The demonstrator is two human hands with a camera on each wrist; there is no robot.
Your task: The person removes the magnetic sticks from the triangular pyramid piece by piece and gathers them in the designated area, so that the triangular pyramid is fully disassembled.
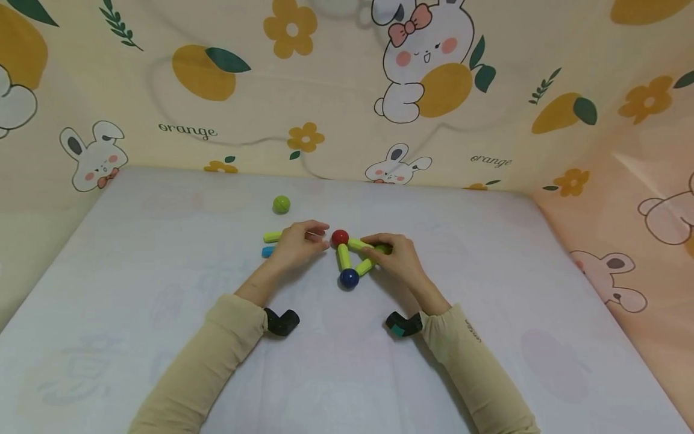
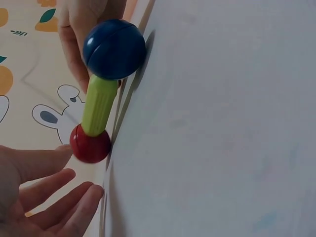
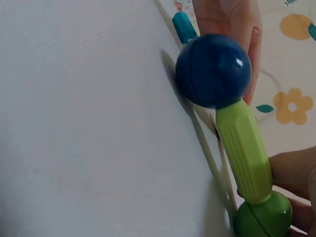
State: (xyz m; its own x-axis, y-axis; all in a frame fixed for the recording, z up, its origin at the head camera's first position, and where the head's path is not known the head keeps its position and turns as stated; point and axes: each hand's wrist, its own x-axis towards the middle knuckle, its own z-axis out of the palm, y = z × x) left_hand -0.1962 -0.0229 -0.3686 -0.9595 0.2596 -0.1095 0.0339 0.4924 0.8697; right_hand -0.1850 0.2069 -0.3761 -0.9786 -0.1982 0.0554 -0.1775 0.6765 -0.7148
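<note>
A triangle of three yellow-green toy rods point(image 1: 344, 257) joins a red ball point(image 1: 340, 237), a dark blue ball point(image 1: 349, 278) and a green ball point(image 3: 263, 216). My right hand point(image 1: 398, 256) grips it at the green corner, fingers bent over the ball and the end of the far rod point(image 1: 359, 245). The ball is partly covered by that hand in the head view. Just left of the red ball is my left hand point(image 1: 298, 244), fingers loosely spread and holding nothing. In the left wrist view its fingertip lies right at the red ball's edge.
A loose lime-green ball point(image 1: 281, 204) lies behind the left hand. Beside that hand, a yellow-green rod point(image 1: 272, 237) and a blue piece point(image 1: 268, 251) are partly hidden by it. Printed cloth point(image 1: 336, 90) hangs behind the white table surface point(image 1: 336, 374).
</note>
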